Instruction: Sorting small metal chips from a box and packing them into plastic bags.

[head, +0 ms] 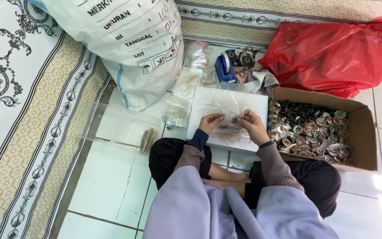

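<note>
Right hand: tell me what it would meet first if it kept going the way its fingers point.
The right hand points toward the left hand; it would probably meet the small piece pinched between them first.

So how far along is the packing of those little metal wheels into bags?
Done: a clear tray on the left holds a few flat filled packets. In hand: the left hand and right hand pinch a small clear bag over the white board; what is in it is too small to tell. Left: the cardboard box beside the right hand is heaped with metal wheels.
</note>
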